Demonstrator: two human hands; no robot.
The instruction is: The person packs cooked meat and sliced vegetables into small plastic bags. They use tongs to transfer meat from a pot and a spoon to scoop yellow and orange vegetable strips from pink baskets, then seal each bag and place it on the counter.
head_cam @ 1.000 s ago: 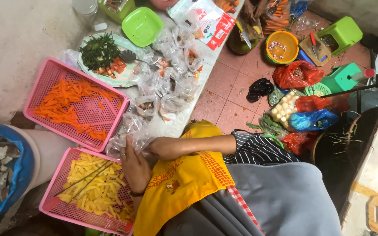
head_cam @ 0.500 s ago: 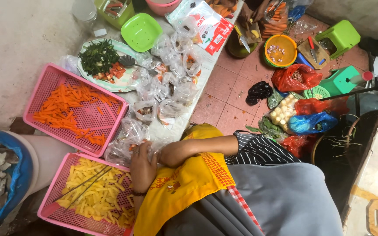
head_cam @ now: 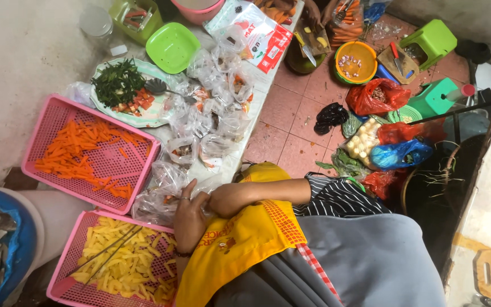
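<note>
The two hands meet at the table edge, over a clear plastic bag with a few orange bits inside. The left hand, a ring on one finger and a bead bracelet at the wrist, lies with its fingers curled down onto the crinkled plastic, pinching it. The right hand presses up against the left one's knuckles, closed into a loose fist; what it holds I cannot tell. Just below the hands sits a pink basket of yellow sticks, with two thin skewers lying across them. Beyond the bag, further out, another pink basket holds carrot sticks. More filled bags are heaped above the hands, near a plate of greens.
</note>
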